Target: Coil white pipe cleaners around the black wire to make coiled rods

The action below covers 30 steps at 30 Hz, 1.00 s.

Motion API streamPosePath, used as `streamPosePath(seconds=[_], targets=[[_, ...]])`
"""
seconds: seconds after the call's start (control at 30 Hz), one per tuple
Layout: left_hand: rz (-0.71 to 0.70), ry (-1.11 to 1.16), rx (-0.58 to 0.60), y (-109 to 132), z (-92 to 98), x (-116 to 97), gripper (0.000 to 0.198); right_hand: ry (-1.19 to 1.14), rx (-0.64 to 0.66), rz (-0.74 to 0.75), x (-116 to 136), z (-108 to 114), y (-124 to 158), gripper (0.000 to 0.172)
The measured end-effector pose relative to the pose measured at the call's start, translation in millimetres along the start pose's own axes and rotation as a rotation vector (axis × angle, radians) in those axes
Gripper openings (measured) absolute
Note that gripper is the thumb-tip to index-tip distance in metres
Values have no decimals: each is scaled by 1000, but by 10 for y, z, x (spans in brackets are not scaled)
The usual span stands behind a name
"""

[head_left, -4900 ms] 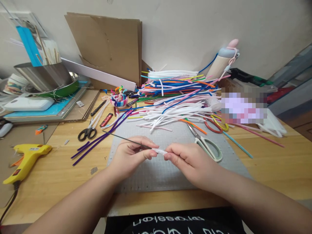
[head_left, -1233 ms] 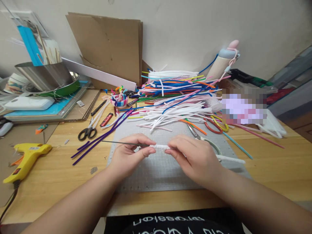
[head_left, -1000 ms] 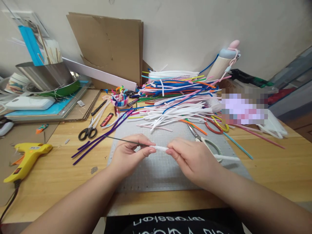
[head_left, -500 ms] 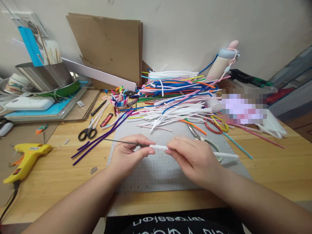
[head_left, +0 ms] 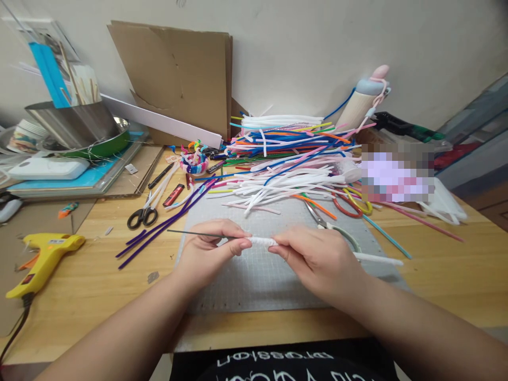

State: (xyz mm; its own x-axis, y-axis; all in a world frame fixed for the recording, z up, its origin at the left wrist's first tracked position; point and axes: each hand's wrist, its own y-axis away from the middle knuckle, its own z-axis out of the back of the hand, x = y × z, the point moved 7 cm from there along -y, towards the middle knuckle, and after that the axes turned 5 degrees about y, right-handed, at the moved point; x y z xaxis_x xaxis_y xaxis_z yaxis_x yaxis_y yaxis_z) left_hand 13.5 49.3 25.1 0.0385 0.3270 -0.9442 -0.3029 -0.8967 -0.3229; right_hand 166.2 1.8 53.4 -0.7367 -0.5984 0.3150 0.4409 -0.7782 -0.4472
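My left hand [head_left: 212,254] is closed, pinching a thin dark rod [head_left: 190,232] between thumb and fingers; the rod's free end sticks out to the left. Between my two hands, a white pipe cleaner [head_left: 262,241] lies in tight coils, apparently around the rod. The thumb and fingers of my right hand [head_left: 317,256] grip the right end of these coils. From behind that hand a straight white length reaches out to the right. Both hands hover over a grey cutting mat [head_left: 254,291]. What lies inside the right palm is hidden.
A heap of coloured pipe cleaners [head_left: 286,180] covers the mat's far side. Light-handled scissors [head_left: 317,216] lie behind my right hand. To the left are black-handled scissors [head_left: 142,217], purple pipe cleaners [head_left: 159,227] and a yellow glue gun [head_left: 47,259]. Cardboard sheets [head_left: 178,79] lean on the wall.
My right hand has shifted slightly right, and the white length behind it reaches farther right. The rod's free end sits a little farther left. My left hand has barely moved.
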Motion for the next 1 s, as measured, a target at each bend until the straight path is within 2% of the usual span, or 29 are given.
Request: streamPosePath(seconds=[0.2,0.57,0.83,0.9,1.0], targets=[[-35,37,63,-11,-38,-22,6,-35,40,10,6,-7,19,18],[-49,-11,187,13,-169,-63,4,-214,155,-112,-8,-106,18,20],[-35,-3,259,34,-195,-88,3,-516,442,-331,-88,-259,32,26],[-30,-18,254,35,-183,-86,5,-497,441,-318,-82,-257,26,26],[-18,-45,209,29,-146,-66,7,-387,333,-239,-62,-214,11,13]])
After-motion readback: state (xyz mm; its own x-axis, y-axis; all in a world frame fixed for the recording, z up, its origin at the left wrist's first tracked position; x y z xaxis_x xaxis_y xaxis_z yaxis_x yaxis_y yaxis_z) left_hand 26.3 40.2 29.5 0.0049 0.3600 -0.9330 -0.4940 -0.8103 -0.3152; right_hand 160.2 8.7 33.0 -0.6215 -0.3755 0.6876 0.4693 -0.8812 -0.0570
